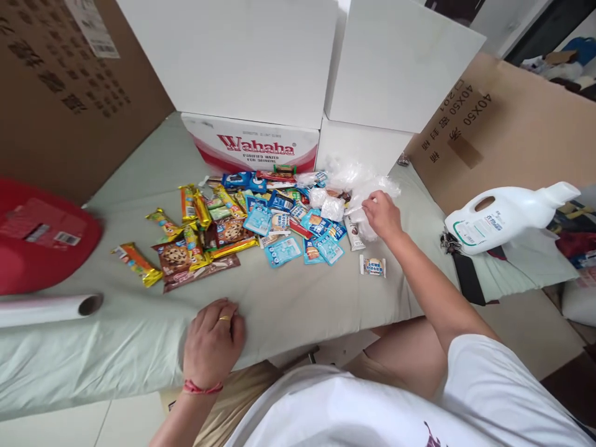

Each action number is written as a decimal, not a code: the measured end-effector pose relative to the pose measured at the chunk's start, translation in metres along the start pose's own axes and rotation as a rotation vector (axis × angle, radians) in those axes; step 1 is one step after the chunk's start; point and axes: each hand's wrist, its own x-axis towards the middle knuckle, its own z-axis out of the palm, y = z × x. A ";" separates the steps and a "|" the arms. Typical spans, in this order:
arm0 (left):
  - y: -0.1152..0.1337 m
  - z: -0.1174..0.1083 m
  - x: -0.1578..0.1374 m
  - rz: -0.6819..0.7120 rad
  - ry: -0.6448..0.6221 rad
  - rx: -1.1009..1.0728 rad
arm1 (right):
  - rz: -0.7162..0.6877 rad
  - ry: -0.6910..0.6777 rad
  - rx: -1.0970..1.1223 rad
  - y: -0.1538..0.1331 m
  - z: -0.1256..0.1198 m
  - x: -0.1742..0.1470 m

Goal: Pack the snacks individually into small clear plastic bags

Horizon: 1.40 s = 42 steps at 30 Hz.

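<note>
My right hand [382, 215] reaches to the right end of a snack pile, its thumb and fingers pinched on a clear plastic bag [367, 186] that lies crumpled there. Just below that hand are a white-wrapped bar [354, 234] and a small wrapped snack [373, 266] lying by itself. My left hand [214, 341] rests in a loose fist at the near table edge, a ring on one finger and no object visible in it. Between the hands spread light-blue sachets [284, 252], yellow-wrapped bars [136, 263] and a brown cookie packet [173, 256].
Behind the pile stand a Wahaha carton [261, 146] and white boxes [233, 56]. Brown cardboard walls [69, 124] flank the cloth-covered table [298, 310]. A red object [60, 261] and a white roll [46, 309] are left; a white jug [503, 217] lies right.
</note>
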 end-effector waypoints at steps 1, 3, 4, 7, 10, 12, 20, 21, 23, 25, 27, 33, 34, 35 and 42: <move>0.000 0.000 -0.001 -0.013 0.005 -0.010 | 0.021 0.083 0.060 -0.002 -0.007 -0.001; 0.000 -0.001 -0.002 -0.056 0.023 -0.043 | 0.112 0.281 0.285 -0.010 -0.022 -0.008; 0.001 -0.002 -0.003 -0.091 0.041 -0.074 | 0.195 0.357 0.447 -0.017 -0.028 -0.015; 0.013 -0.006 -0.003 -0.280 0.099 -0.276 | 0.523 0.335 1.021 -0.051 -0.035 -0.048; 0.041 -0.012 0.009 -0.604 -0.035 -0.666 | 0.771 0.085 1.458 -0.096 -0.025 -0.088; 0.065 -0.013 0.024 -0.830 -0.260 -1.042 | 0.864 -0.029 1.629 -0.124 -0.016 -0.111; 0.113 0.005 0.070 -1.006 -0.427 -1.776 | 0.927 -0.174 1.585 -0.165 0.010 -0.154; 0.113 0.008 0.070 -1.015 -0.404 -1.757 | 0.904 -0.210 1.543 -0.165 0.012 -0.157; 0.114 0.013 0.069 -1.039 -0.368 -1.707 | 0.834 -0.237 1.412 -0.163 0.014 -0.163; 0.115 0.015 0.066 -1.042 -0.345 -1.664 | 0.697 -0.153 1.230 -0.163 0.014 -0.168; 0.114 0.014 0.064 -1.023 -0.338 -1.634 | 0.490 -0.088 1.093 -0.164 0.013 -0.171; 0.096 0.010 0.060 -1.122 -0.198 -1.643 | 0.473 -0.230 1.187 -0.164 0.021 -0.168; 0.090 0.009 0.059 -1.170 -0.154 -1.659 | 0.578 -0.209 1.257 -0.162 0.023 -0.167; 0.085 0.009 0.059 -1.217 -0.122 -1.684 | 0.674 -0.196 1.328 -0.160 0.024 -0.166; 0.064 0.008 0.057 -1.333 0.019 -1.821 | 0.943 -0.241 1.531 -0.154 0.021 -0.168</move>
